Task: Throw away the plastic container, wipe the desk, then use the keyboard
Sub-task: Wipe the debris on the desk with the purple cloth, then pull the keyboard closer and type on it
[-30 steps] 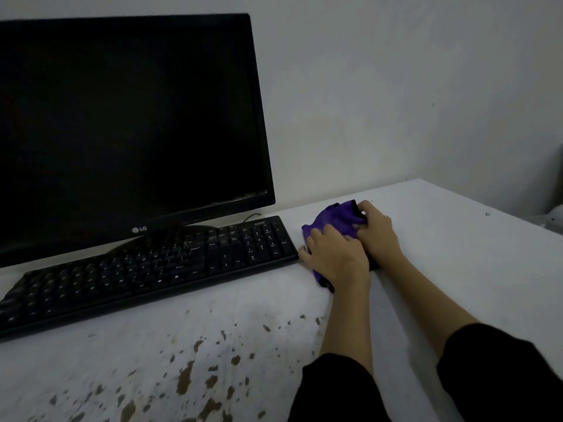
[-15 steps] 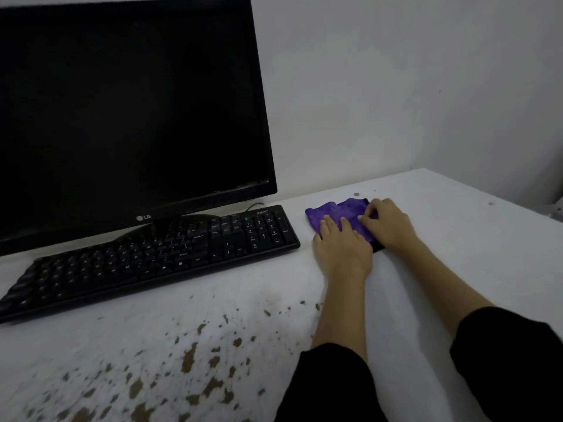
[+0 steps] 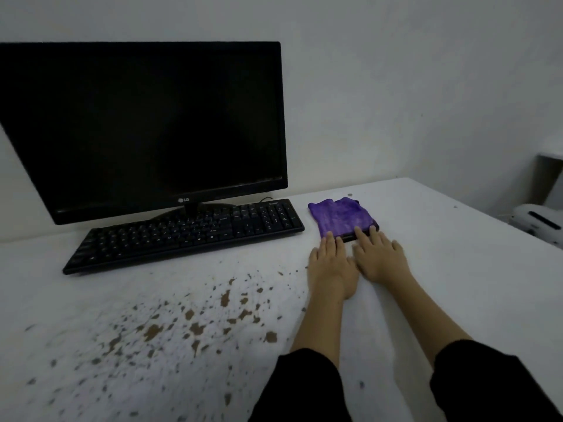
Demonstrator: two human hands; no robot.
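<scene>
Keyboard (image 3: pixel 185 233), black, sits on the white desk (image 3: pixel 441 269) at the near foot of the dark monitor (image 3: pixel 143 126), angled so its left end comes nearer. Just right of its number pad lies the purple cloth (image 3: pixel 340 217), folded flat into a rough square, with a dark edge showing beneath its near right side. Both hands are flat on the desk at the cloth's near edge, side by side and touching each other. Left hand (image 3: pixel 330 263) has its fingers straight and together, tips just meeting the cloth's near left corner. Right hand (image 3: pixel 379 258) has its fingers extended and slightly spread, tips resting on the cloth's near right edge; neither hand is gripping anything. Black sleeves (image 3: pixel 304 388) cover both forearms at the near edge. Brown splatter stains (image 3: pixel 195 327) speckle the desk, near and left of the hands, in front of the keyboard. A white object (image 3: pixel 536 223) sits beyond the desk's right edge, too dim to make out.
</scene>
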